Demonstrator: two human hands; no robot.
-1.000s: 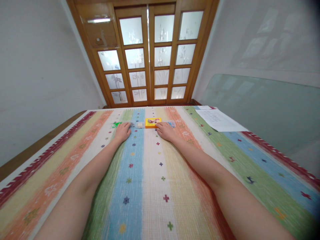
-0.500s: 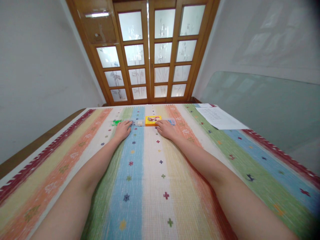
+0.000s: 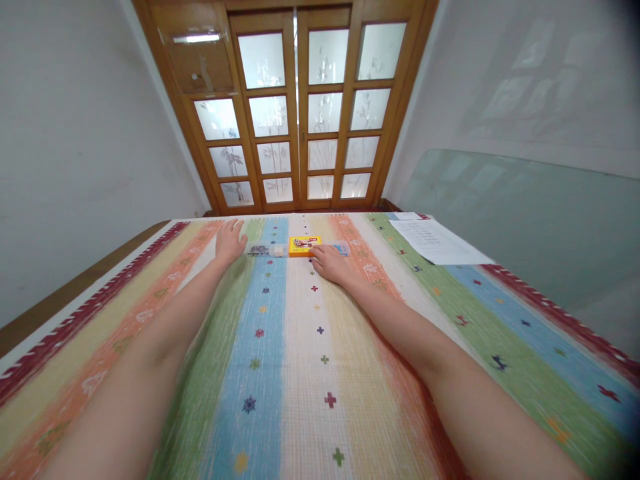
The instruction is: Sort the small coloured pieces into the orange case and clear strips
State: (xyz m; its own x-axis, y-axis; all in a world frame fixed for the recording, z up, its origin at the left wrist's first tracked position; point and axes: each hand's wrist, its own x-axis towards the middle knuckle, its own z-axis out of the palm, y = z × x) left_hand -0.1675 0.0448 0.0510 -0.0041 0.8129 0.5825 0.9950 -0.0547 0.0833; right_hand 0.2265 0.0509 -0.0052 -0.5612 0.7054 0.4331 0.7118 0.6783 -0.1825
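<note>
My left hand [image 3: 230, 243] is at the left of a row of small items, its fingers spread and nothing visible in them. It covers the spot where a bright green thing lay. Just right of it is a clear plastic bag with dark grey pieces [image 3: 259, 250], beside a small whitish piece [image 3: 279, 251]. A yellow box [image 3: 304, 246] with printed pictures lies in the middle of the row. My right hand [image 3: 327, 262] lies low with fingers stretched out, fingertips touching the box's right front corner. Behind it shows a clear bag with blue pieces [image 3: 342, 249].
A striped cloth [image 3: 305, 347] covers the table. Printed white sheets [image 3: 435, 241] lie at the far right. A pale green board [image 3: 520, 207] leans against the right wall. Beyond the table stand wooden doors with glass panes [image 3: 300, 113].
My left hand has moved left and away from the grey-piece bag, its fingers spreading. The green thing no longer shows. My right hand stays at the yellow box.
</note>
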